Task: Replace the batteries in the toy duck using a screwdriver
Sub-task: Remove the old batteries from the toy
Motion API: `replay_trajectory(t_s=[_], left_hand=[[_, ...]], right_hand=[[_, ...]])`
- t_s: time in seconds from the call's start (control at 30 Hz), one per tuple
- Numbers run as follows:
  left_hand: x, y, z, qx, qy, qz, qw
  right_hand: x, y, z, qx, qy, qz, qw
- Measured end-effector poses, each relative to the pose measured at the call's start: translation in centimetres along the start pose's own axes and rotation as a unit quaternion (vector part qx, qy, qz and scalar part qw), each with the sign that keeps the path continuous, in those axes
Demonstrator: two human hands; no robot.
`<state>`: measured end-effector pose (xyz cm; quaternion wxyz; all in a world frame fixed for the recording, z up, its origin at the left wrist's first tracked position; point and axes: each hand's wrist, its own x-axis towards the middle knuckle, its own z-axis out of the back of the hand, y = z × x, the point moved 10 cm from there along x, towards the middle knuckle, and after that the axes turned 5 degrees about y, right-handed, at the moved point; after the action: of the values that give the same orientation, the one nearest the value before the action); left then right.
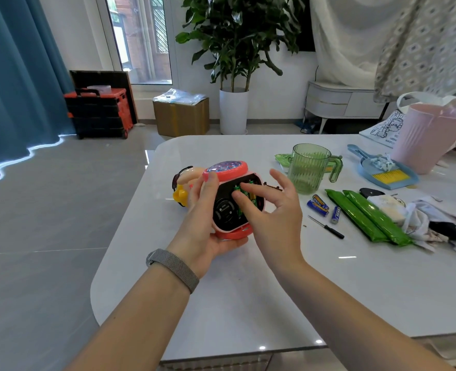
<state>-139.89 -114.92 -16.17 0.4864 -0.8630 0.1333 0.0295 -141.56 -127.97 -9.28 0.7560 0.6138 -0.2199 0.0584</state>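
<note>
A: Toy duck [228, 202] on its side near the surface's [248, 303] left edge, underside up, battery bay open. Cradled from below and behind by left hand [208, 223], thumb curled over the upper pink rim.

B: Right hand [272, 207]?

A: Spread over the bay, index and middle fingertips [239, 194] pressing on green batteries [244, 192] seated in the slots. Nothing pinched; other digits fanned loose.

B: Progress?

A: Well along, by the look of it. Cover off, green cells in. Three blue batteries [322, 206] loose just right of the toy, likely the old set. Small black screwdriver [326, 227] flat beside them, untouched. Dark piece [272, 186] behind the right hand, possibly the cover; too hidden to confirm.

B: Left to do?

A: Seat the cells fully, refit the cover, drive the screw. Screw itself not made out.

B: Surface otherwise?

A: Glossy white, rounded corners. Green ribbed pitcher [311, 168] behind the right hand, blue dustpan with yellow brush [387, 175], pink bucket [430, 137] far right, two green packets [369, 216], heap of cloth [436, 223] at the right edge.

B: Room?

A: Grey tiled floor, teal curtain [15, 76] left, tall plant in a white pot [233, 111], cardboard box [181, 116], red-and-black folding crate [98, 111], white cabinet [342, 100] by the wall.
</note>
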Motion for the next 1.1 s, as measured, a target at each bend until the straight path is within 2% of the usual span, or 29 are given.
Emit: replay_trajectory(t_s=[0.3,0.57,0.7,0.87,1.1], left_hand=[[-0.6,-0.7,0.2,0.030,-0.012,-0.019,0.999],[-1.1,-0.8,0.2,0.039,-0.020,-0.021,0.999],[-1.0,-0.7,0.0,0.023,-0.014,-0.016,1.000],[-1.2,-0.7,0.0,0.035,-0.028,-0.016,0.999],[-1.3,-0.3,0.2,0.059,-0.045,-0.014,0.997]], right_hand=[[-0.2,0.0,-0.3,-0.048,-0.001,0.002,0.999],[0.2,0.3,-0.8,-0.119,0.035,0.086,0.989],[0.2,-1.5,-1.1,0.007,0.033,-0.019,0.999],[0.3,-3.4,-2.4,0.119,0.056,-0.119,0.984],[-0.1,-4.5,-2.6,0.193,0.073,-0.174,0.963]])
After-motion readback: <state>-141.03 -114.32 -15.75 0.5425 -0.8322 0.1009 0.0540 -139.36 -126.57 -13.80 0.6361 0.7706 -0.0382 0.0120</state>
